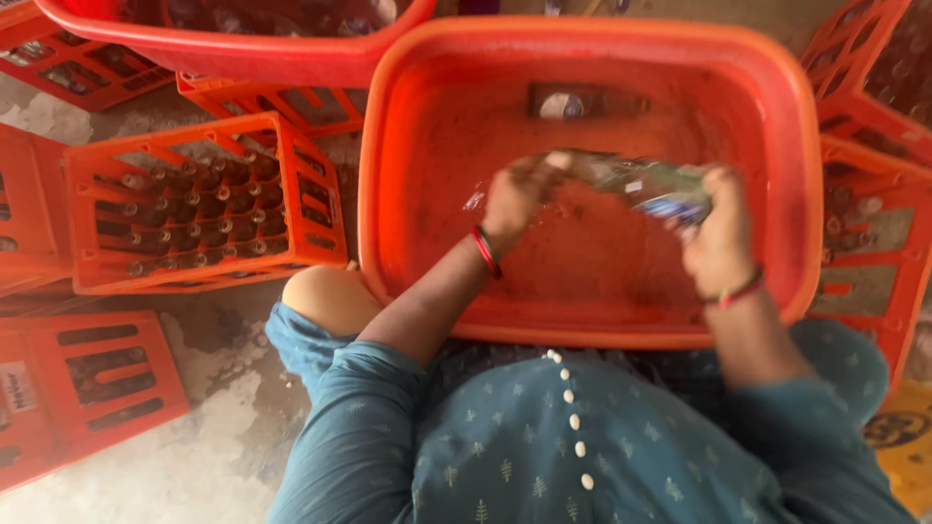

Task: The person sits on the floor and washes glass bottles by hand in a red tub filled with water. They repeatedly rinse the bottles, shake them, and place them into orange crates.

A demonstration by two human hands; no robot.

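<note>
Head view: glass bottle [636,182] spans left hand [515,199] to right hand [718,238].

Blue-white label [674,207] on held bottle; pale sticker [17,385] on lower-left crate.

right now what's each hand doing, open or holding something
Left hand: closed on the neck end of a glass bottle over the red tub.
Right hand: closed on the bottle's base end.

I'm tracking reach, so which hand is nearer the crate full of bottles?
Left. The left hand grips the bottle neck on the crate side of the tub; the right hand holds its base, farther away.
</note>
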